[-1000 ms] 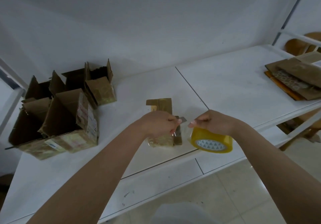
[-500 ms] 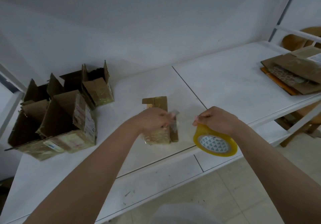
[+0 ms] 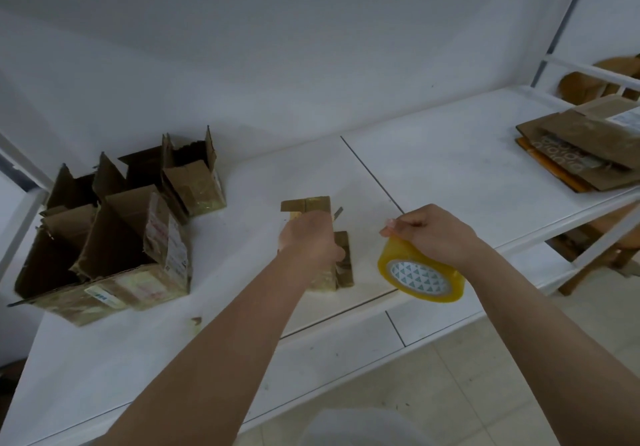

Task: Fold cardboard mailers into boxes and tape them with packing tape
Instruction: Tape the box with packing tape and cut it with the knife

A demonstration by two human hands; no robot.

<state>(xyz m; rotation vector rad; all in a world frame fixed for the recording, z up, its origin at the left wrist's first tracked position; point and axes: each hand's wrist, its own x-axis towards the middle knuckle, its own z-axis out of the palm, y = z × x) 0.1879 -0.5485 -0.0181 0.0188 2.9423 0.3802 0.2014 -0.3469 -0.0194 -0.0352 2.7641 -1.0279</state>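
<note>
We see a white bench (image 3: 433,175) made of panels joined by dark seams. On it, at left, stands a cluster of open cardboard boxes (image 3: 114,237); near the front middle, a small taped box (image 3: 323,276); at far right, a stack of flat mailers (image 3: 585,151). A small scrap (image 3: 196,322) lies near the front left.
</note>
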